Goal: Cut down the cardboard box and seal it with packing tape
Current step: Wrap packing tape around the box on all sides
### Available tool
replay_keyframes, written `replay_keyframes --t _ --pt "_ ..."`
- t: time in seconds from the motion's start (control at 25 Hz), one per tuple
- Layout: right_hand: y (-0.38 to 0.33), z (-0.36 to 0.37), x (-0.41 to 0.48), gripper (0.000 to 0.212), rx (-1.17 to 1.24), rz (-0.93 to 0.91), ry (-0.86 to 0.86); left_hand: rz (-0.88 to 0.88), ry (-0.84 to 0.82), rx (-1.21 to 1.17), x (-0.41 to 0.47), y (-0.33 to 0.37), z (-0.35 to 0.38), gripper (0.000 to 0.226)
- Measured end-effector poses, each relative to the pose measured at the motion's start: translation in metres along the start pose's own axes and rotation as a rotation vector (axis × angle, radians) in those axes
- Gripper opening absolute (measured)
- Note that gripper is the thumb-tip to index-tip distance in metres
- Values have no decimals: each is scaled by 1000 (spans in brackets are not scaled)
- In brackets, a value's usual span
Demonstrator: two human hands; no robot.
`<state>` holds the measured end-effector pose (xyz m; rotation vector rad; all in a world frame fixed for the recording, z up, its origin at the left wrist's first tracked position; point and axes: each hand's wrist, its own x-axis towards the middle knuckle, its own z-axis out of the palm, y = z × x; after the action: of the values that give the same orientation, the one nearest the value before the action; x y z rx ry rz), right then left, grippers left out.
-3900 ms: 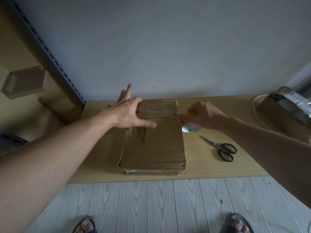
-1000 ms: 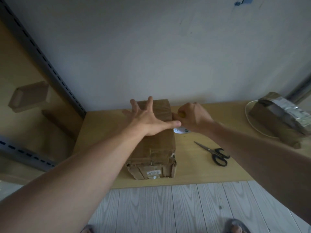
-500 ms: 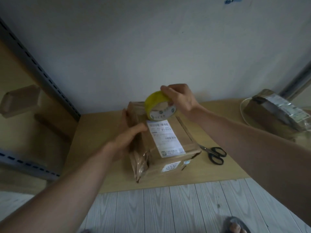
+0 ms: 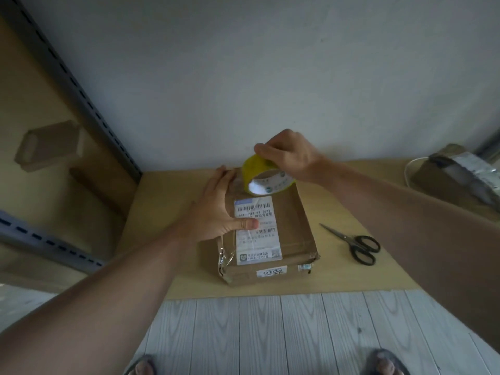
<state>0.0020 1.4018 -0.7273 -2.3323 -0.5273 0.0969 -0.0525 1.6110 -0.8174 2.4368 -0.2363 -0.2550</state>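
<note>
Right grip (image 4: 292, 155) holds yellow tape roll (image 4: 266, 175) w/ curled fingers over far end of cardboard box (image 4: 293, 220); left grip (image 4: 216, 212), fingers straight, presses box's left side, thumb on shipping label (image 4: 257, 239). Box lies mid-desk (image 4: 167, 212), scissors (image 4: 357, 244) to its right, apart.

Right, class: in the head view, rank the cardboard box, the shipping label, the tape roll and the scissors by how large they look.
1. cardboard box
2. shipping label
3. tape roll and scissors: these look alike, and the roll is held up nearer the camera, so I leave them tied.
</note>
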Motion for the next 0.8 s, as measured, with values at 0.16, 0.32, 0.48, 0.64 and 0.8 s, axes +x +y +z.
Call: replay_keyframes --t 0.16,0.32,0.48,0.64,0.8 --pt "18 -34 -6 55 -195 -76 -21 -79 -43 67 -4 3 -2 154" --pt "33 -53 -11 56 -310 -30 -50 -101 -67 114 -6 6 -5 155" --pt "42 -64 -18 52 -418 41 -86 -71 -86 157 -6 6 -3 149" --pt "56 -58 -29 45 -396 142 -118 -64 -92 205 -4 4 -2 149" --pt "61 -52 -28 47 -357 213 -136 -69 -92 220 -4 4 -3 151"
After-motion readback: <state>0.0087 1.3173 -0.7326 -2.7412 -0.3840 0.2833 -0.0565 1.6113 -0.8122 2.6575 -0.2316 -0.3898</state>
